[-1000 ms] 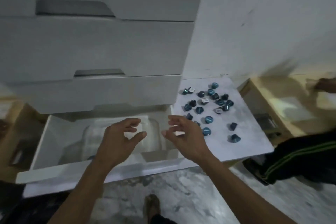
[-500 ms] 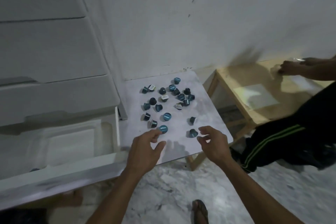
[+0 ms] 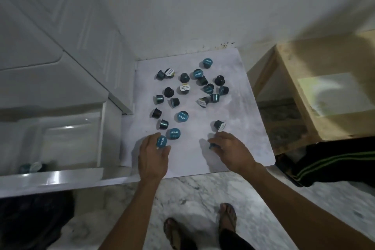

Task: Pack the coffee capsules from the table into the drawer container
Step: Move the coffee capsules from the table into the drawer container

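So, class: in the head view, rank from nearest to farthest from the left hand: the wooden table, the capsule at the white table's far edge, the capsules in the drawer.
1. Capsules in the drawer, left.
2. Far-edge capsule, ahead.
3. Wooden table, far right.

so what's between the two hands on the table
Head view: bare tabletop between left hand and right hand, each pinching a capsule; no loose capsule lies there.

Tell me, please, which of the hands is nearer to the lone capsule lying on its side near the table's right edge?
Right. The right hand sits just below that capsule; the left hand is farther off, pinching a teal capsule.
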